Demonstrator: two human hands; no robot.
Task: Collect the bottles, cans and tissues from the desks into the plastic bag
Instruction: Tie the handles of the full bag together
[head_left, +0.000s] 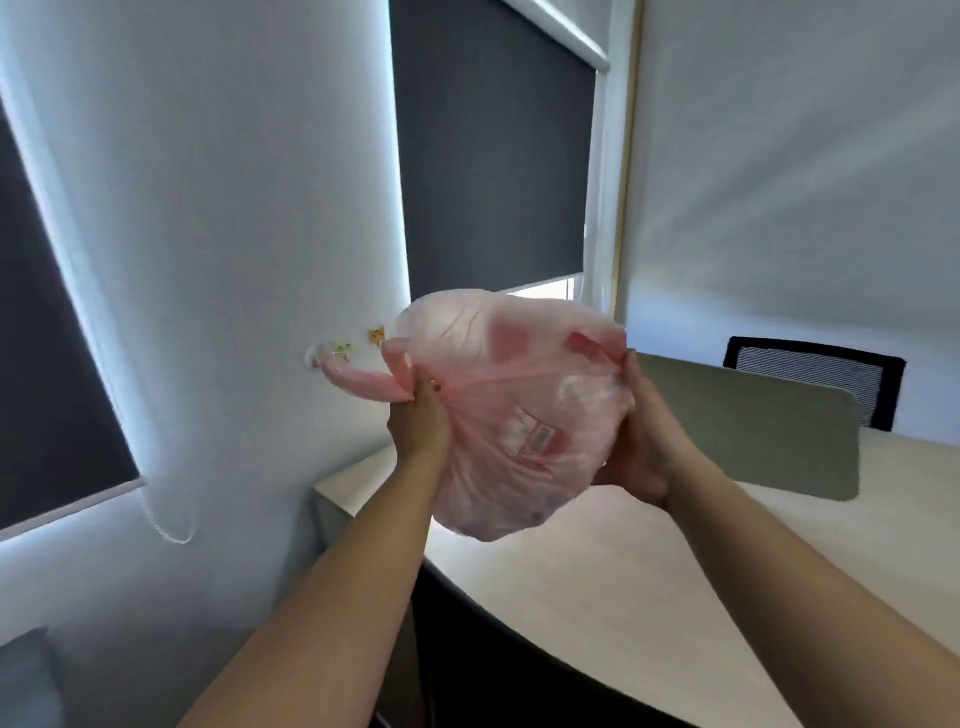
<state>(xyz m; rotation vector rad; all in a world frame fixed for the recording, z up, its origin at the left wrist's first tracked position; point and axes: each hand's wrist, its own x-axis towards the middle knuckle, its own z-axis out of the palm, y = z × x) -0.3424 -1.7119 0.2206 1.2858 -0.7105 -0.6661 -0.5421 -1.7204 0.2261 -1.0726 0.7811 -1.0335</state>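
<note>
The left hand (415, 421) is closed in a fist round a bunched handle of the bag (509, 374), with the plastic gathered tight between fingers and thumb. The right hand (639, 441) clasps the bag's other side. Its thumb points up at the rim, and its fingers are mostly hidden behind the plastic, so how far they wrap cannot be told. Both forearms reach forward and up, wrists lifted, and the bag hangs taut between the two hands, raised above the desk (675, 597) and touching nothing else.

The bag is rounded and full. A label (530, 434) and some pale shapes show through the pink film, though what each one is cannot be made out. With the rim drawn together like this, collecting looks finished or nearly so, and the hands seem to be closing or tying the mouth. The part of the desk in view, below the bag, carries no bottle, can or tissue. Other desks are out of frame, so whether anything is left there is unknown.

A grey divider (753, 431) stands along the desk's far edge, with a black chair (831, 374) behind it. Left of the desk a white wall (234, 208) rises, and above the desk's far end hangs a dark blind (493, 156).
</note>
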